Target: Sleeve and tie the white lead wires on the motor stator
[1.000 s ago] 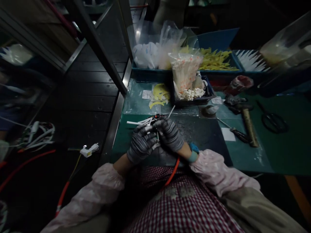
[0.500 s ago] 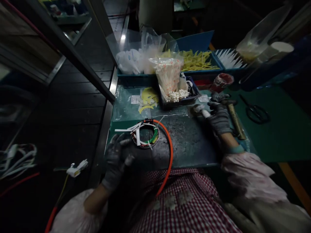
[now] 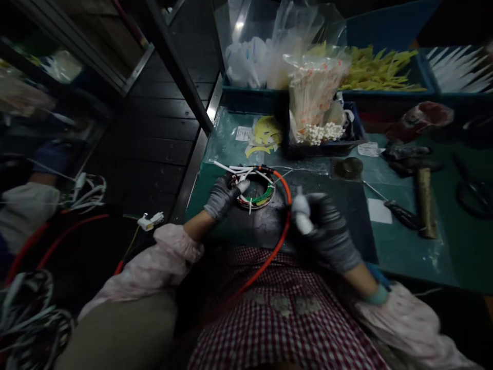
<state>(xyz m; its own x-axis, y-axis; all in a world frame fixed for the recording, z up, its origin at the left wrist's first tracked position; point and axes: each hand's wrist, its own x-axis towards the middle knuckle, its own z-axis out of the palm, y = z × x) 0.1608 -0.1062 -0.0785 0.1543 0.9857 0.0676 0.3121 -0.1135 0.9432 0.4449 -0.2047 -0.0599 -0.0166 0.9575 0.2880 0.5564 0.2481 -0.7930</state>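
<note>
My left hand (image 3: 221, 195), in a dark grey glove, pinches white sleeved leads at the left edge of a round wire coil (image 3: 257, 191) that lies on the dark mat (image 3: 327, 180). An orange cable (image 3: 283, 226) curves from the coil down toward my lap. My right hand (image 3: 327, 231), also gloved, is closed around a small white bottle (image 3: 301, 216) with its tip pointing up, just right of the orange cable.
A small round lid (image 3: 348, 167), a hammer (image 3: 423, 198) and a thin screwdriver (image 3: 396, 211) lie to the right. Blue trays hold bagged white sleeves (image 3: 314, 97), yellow strips (image 3: 375, 72) and white strips (image 3: 458, 69). Scissors (image 3: 473, 192) lie at far right. Another person's gloved hand (image 3: 23, 208) is at far left.
My right hand came back from the lid area near the hammer, carrying the white bottle toward the coil. My left hand rose from the mat's near edge and took hold of the coil's white leads.
</note>
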